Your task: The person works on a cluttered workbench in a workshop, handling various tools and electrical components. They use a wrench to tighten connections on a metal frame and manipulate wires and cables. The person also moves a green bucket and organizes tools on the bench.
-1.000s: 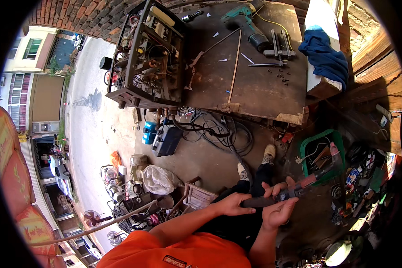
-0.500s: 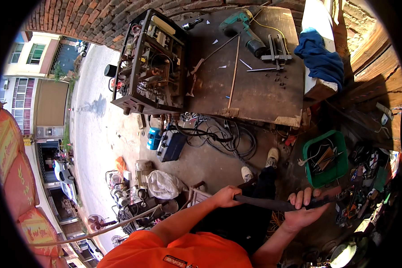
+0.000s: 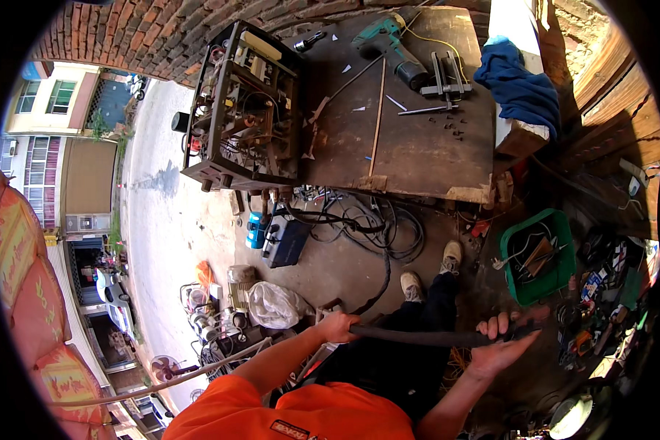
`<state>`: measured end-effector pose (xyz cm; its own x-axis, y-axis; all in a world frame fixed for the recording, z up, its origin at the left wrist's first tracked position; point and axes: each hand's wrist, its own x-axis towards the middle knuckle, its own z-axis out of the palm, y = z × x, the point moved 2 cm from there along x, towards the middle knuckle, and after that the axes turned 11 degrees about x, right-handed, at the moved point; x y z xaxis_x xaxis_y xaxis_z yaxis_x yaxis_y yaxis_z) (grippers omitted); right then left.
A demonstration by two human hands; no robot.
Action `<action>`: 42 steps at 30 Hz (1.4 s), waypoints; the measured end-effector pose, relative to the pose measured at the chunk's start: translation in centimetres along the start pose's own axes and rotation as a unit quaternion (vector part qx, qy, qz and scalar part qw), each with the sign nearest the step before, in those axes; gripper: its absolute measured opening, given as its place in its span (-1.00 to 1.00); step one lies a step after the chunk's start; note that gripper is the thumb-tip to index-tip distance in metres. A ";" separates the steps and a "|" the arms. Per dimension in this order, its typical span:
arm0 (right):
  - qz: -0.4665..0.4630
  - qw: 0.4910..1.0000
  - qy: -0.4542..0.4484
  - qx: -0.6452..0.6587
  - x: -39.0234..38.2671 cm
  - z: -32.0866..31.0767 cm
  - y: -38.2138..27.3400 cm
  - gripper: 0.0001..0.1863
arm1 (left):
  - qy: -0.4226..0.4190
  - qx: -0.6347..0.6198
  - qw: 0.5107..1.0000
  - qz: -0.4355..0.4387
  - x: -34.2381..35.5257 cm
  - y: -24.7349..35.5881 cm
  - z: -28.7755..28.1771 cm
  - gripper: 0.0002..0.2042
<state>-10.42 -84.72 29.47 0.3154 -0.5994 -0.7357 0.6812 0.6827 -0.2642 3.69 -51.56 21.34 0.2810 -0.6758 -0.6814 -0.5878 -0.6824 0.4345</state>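
Observation:
A thick black cable (image 3: 418,338) stretches between my two hands, low in front of my body. My left hand (image 3: 337,327) is closed around it at the left end of that stretch. From there the cable runs up toward the coiled black cables (image 3: 403,233) on the floor. At the right, my right hand (image 3: 500,350) grips the other end of the stretch, fingers curled over the top. Past its fingers, a dark thicker part with a blurred reddish tip (image 3: 537,317) sticks out; I cannot make out its kind.
The workbench (image 3: 425,158) ahead bears an open-framed machine (image 3: 242,110), a teal cordless drill (image 3: 392,51) and a small metal vise (image 3: 445,77). On the floor are a green bin (image 3: 517,275), a white sack (image 3: 275,304) and piled tools (image 3: 601,301) at the right.
My left hand has moved left, so a longer stretch of cable shows between my hands. The cable trailing up from it to the coil has come into sight. My right hand keeps its grip.

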 end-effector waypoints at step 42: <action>-0.198 0.896 -0.332 -0.219 5.4 7.4 -6.5 -0.37 | 0.057 -0.143 0.919 -0.364 -5.4 -11.5 12.1 -0.57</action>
<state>-8.21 -95.48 31.81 0.5290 -0.8479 -0.0349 0.5484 0.3729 -0.7484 -0.24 -36.67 12.94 0.6079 -0.0254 -0.7936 0.0064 -0.9993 0.0369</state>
